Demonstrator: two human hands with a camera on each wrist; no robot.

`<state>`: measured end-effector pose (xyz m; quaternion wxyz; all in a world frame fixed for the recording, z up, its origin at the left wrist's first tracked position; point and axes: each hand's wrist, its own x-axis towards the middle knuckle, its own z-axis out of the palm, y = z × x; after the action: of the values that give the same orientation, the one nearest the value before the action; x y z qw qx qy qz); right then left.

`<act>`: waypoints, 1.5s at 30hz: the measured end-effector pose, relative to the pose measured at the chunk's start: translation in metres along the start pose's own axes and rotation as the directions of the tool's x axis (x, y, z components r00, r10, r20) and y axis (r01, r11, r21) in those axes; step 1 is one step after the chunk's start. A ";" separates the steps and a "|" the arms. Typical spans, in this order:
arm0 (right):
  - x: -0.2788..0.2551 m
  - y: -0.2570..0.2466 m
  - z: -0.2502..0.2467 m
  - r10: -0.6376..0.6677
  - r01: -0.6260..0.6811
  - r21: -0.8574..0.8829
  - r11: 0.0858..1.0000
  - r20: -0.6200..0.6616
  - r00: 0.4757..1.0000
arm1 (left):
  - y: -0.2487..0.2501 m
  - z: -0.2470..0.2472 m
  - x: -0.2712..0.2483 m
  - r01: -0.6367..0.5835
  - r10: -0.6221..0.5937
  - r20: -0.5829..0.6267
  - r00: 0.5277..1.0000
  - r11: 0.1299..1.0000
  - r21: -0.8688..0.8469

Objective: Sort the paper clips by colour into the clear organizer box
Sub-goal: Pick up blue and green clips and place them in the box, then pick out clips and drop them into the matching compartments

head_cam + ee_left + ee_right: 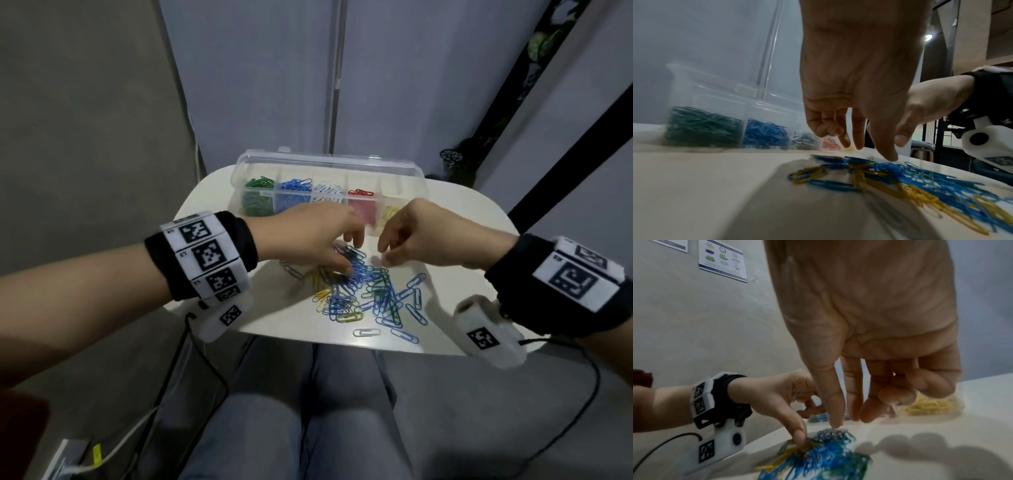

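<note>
Lap: grey-trousered legs [308, 421] nearest the camera, under the near edge of the white worktop [274, 315].
Loose paper clips [363, 294]: lay in a tangled heap on the worktop, mostly blue, with yellow and green mixed in; a few blue and white ones scattered apart toward the near right edge.
Left hand [308, 236]: reached over the far left part of the heap, fingers pointing down, thumb tip [799, 439] touching the clips; grip loosely spread, could not tell whether any clip was pinched.
Right hand [431, 236]: hovered just right of the left hand, above the far edge of the heap; index fingertip [835, 425] down at the clips, other fingers loosely curled, nothing seen held.
Clear organizer box [329, 164]: stood at the far side of the worktop, lid open and raised behind; compartments from left to right held green, blue, white, red and yellow clips.
Wrists: black bands with white marker blocks on both.
</note>
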<state>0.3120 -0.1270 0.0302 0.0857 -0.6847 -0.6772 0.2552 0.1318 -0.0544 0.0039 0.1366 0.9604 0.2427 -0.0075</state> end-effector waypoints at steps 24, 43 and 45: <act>-0.006 0.018 0.010 0.034 -0.025 0.184 0.983 -0.043 0.998 | 0.007 -0.002 0.014 0.137 -0.171 -0.046 0.984 0.901 -0.412; 0.012 0.002 0.015 -0.026 0.042 0.205 0.978 -0.078 0.997 | -0.026 -0.033 -0.022 0.237 -0.414 0.131 0.901 0.216 -0.947; 0.013 0.002 0.016 -0.028 0.042 0.209 0.977 -0.069 0.997 | -0.031 -0.040 -0.026 0.220 -0.451 0.114 0.885 0.190 -0.957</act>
<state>0.3057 -0.1184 0.0126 0.1844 -0.6677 -0.6552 0.3014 0.0926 -0.0296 0.0366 0.6534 0.6007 0.4139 0.2024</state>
